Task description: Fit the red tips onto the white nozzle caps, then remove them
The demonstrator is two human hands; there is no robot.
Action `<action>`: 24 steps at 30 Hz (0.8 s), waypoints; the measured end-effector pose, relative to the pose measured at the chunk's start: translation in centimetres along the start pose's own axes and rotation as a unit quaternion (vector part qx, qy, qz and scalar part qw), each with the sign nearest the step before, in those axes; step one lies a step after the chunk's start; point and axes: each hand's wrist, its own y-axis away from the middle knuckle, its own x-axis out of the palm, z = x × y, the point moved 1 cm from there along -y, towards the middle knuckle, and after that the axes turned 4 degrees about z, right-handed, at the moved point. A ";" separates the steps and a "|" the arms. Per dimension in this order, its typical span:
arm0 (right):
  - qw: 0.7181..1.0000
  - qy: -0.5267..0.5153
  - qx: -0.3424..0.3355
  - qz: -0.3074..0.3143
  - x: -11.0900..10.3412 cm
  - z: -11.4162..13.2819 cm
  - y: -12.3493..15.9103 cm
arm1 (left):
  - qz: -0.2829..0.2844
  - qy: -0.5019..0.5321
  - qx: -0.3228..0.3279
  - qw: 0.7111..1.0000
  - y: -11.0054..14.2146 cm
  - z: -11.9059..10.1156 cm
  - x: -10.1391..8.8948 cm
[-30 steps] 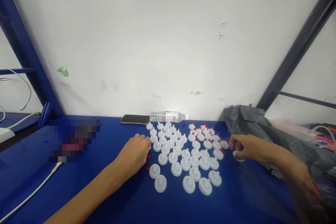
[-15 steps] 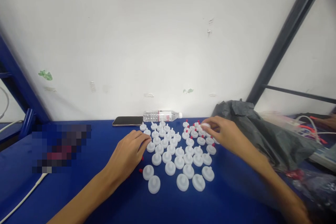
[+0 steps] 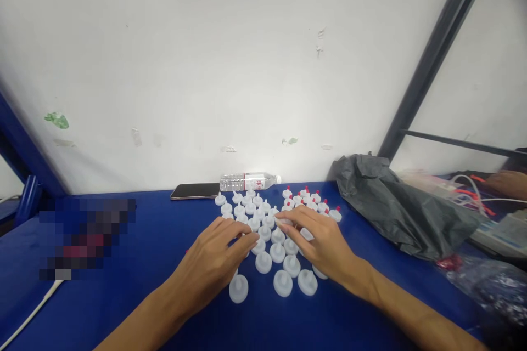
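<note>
Many white plastic nozzle caps (image 3: 263,262) stand with their spouts up on the blue tabletop (image 3: 164,263). Those in the far right group (image 3: 335,214) carry small red tips. My left hand (image 3: 222,252) is over the left side of the white caps, its thumb and forefinger closed together; whatever they hold is hidden. A speck of red (image 3: 187,252) shows beside that hand. At the middle of the group, my right hand (image 3: 319,233) has its thumb and forefinger closed on a white nozzle cap (image 3: 285,221). Its palm covers several other caps.
Against the wall lie a phone (image 3: 195,191) and a clear water bottle (image 3: 250,181). A dark grey plastic bag (image 3: 395,205) is at the right. Clear crinkled plastic (image 3: 494,288) sits in front of it. A white cable (image 3: 33,315) runs along the left. Another person's hand (image 3: 508,184) shows at far right.
My right hand has moved left and nearer, from the red-tipped caps to the middle of the plain white ones. My left hand has shifted slightly right and nearer. The view has turned slightly right.
</note>
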 end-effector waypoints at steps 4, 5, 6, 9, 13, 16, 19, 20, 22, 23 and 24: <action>0.998 -0.037 -0.053 0.005 0.5 1.0 0.3 | -0.011 0.001 0.010 1.000 -0.1 -0.2 -0.3; 0.997 -0.038 -0.064 0.003 0.6 1.1 0.4 | -0.008 0.002 0.010 1.000 -0.2 -0.2 -0.3; 0.997 -0.035 -0.070 0.001 0.6 1.2 0.4 | -0.003 0.004 0.009 1.000 -0.2 -0.2 -0.4; 0.997 -0.022 -0.075 -0.005 0.9 1.1 0.5 | 0.008 0.013 0.008 1.000 -0.3 -0.3 -0.4; 0.997 -0.020 -0.078 -0.018 1.1 1.0 0.5 | 0.006 0.016 0.023 1.000 -0.4 -0.6 -0.3; 0.996 -0.029 -0.077 -0.020 1.2 1.0 0.7 | 0.003 0.018 0.034 0.999 -0.5 -0.8 -0.3; 0.996 -0.043 -0.080 -0.009 1.3 1.0 0.8 | -0.002 0.018 0.038 0.999 -0.4 -0.7 -0.3; 0.995 -0.048 -0.082 -0.001 1.3 0.9 0.9 | -0.003 0.020 0.037 0.999 -0.3 -0.7 -0.3; 0.995 -0.058 -0.081 0.023 1.3 0.9 0.9 | -0.009 0.027 0.034 0.999 -0.2 -0.6 -0.2; 0.994 -0.062 -0.079 0.040 1.3 0.9 0.8 | -0.013 0.033 0.034 0.999 -0.1 -0.6 -0.3; 0.993 -0.065 -0.078 0.057 1.3 0.9 0.8 | -0.016 0.040 0.034 0.998 0.0 -0.6 -0.3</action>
